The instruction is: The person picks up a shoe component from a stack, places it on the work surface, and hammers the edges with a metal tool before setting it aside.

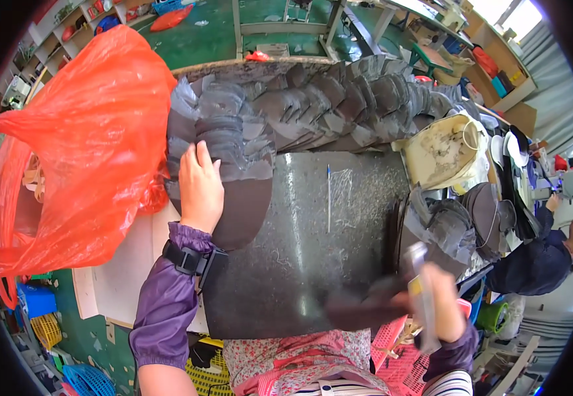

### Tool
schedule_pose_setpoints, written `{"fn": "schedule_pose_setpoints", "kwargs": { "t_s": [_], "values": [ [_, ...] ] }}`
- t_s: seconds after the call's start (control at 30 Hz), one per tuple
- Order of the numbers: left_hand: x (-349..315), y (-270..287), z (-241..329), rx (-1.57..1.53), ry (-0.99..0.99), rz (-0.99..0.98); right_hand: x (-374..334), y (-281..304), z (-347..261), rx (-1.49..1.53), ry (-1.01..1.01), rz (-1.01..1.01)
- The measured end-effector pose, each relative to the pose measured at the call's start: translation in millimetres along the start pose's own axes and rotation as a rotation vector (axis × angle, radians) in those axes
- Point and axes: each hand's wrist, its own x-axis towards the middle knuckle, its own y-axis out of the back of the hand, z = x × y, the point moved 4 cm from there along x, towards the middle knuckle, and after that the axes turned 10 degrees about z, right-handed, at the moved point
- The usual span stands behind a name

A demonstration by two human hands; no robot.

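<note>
My left hand [202, 188] lies with outstretched fingers on a stack of dark brown, half-round sheet pieces [237, 208] at the left of the dark work mat [286, 284]. Overlapping rows of similar pieces [339, 99], with grey filmy parts, fan out along the far side. Smeared by motion, my right hand [441, 300] is closed round a long, pale, shiny tool [424, 310] near the mat's right front edge; its kind cannot be made out. Beside it a dark flat shape [366, 305] blurs over the mat.
A large red plastic bag [101, 152] bulges at the left. A pen [329, 198] lies on the mat. At the right stand a stained cream container [441, 155] and more dark pieces [484, 214]. Red baskets [405, 356] sit below the table edge. Another person [531, 264] works at far right.
</note>
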Motion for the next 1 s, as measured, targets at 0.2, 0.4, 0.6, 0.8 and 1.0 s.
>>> {"fn": "schedule_pose_setpoints", "kwargs": {
  "t_s": [0.2, 0.4, 0.6, 0.8, 1.0],
  "values": [
    [14, -4, 0, 0.01, 0.128, -0.157, 36, 67, 52, -0.731, 0.256, 0.681],
    [3, -7, -14, -0.512, 0.247, -0.443, 8, 77, -8, 0.146, -0.092, 0.723],
    [7, 26, -22, -0.921, 0.321, -0.764, -61, 126, -81, 1.044, 0.454, 0.052],
    [-10, 34, -27, -1.019, 0.413, -0.943, -69, 110, -88, 1.05, 0.351, 0.116],
    [-22, 40, -26, -1.192, 0.747, -0.829, -85, 98, -99, 1.093, 0.271, 0.117]
  ]
}}
